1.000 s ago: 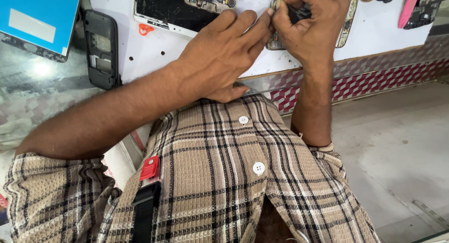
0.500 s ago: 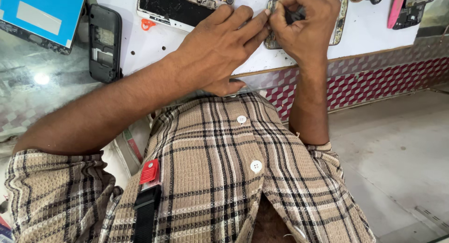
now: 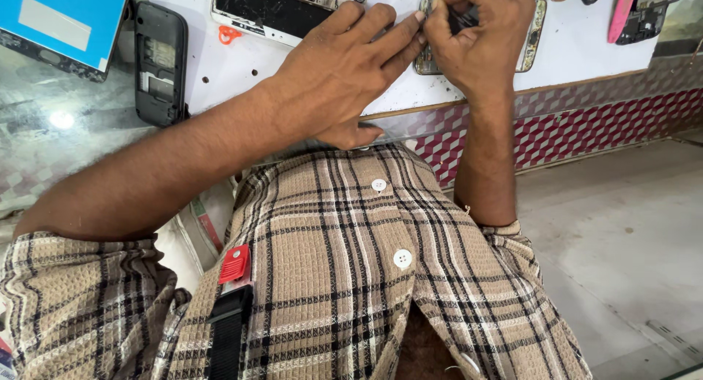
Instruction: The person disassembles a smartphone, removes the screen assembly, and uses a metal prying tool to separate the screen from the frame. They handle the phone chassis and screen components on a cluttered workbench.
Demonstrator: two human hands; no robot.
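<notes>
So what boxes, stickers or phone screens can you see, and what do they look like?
Blue box: top left on the glass counter, flat and rectangular, with a pale grey label patch.
Phone screen: top middle on the white mat, dark, cracked-looking, white-edged.
Small black phone: left of the mat, back cover off, upright rectangle.
Opened phone: under both hands, mostly hidden.
Pink strip: top right, narrow.

Grey floor (image 3: 622,241), patterned red-white counter edge (image 3: 586,127)
</notes>
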